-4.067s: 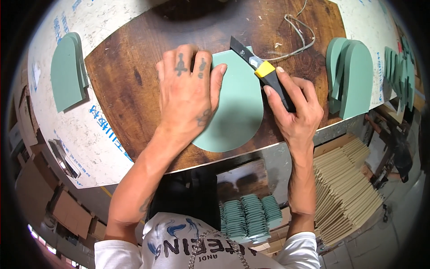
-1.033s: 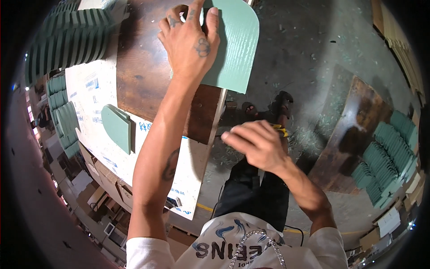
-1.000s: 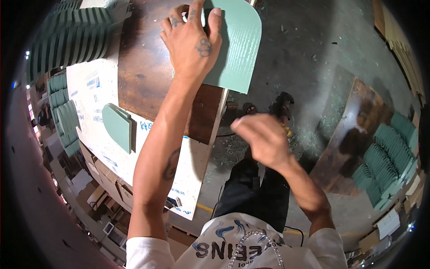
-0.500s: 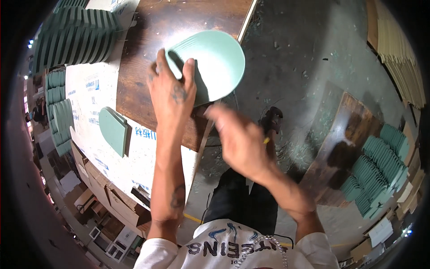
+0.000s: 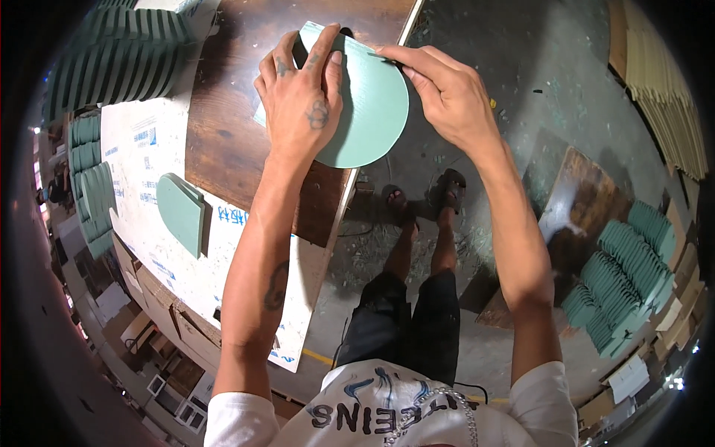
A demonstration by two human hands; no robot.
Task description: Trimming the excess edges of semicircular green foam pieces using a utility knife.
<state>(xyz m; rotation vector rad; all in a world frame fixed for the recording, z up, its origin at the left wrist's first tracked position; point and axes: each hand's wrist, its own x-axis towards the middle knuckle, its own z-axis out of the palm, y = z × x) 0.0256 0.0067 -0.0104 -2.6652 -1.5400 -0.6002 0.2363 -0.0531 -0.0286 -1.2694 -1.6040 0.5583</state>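
Observation:
A pale green board (image 5: 365,112) with a rounded end lies over the edge of the dark wood worktop (image 5: 223,127). My left hand (image 5: 302,104) presses down on it, fingers bent and spread over its upper left part. At the board's far right edge, my right hand (image 5: 454,93) pinches a thin, dark, blade-like tool (image 5: 387,59) against the rim. Most of this tool is hidden in the fist; a yellow bit (image 5: 492,103) shows beside the knuckles. A smaller stack of rounded green boards (image 5: 179,212) lies left of my left forearm.
Tall stacks of green boards (image 5: 119,63) stand at the far left, with more green stacks (image 5: 93,201) below. On the right, further green stacks (image 5: 625,272) sit by a brown board (image 5: 581,186). Yellowish sheets (image 5: 663,82) lean at the far right. Scraps litter the grey floor (image 5: 477,223).
My right hand has moved up and away to the board's far edge, where its tool now touches. The board has turned under my left hand, its rounded end now pointing nearer to me.

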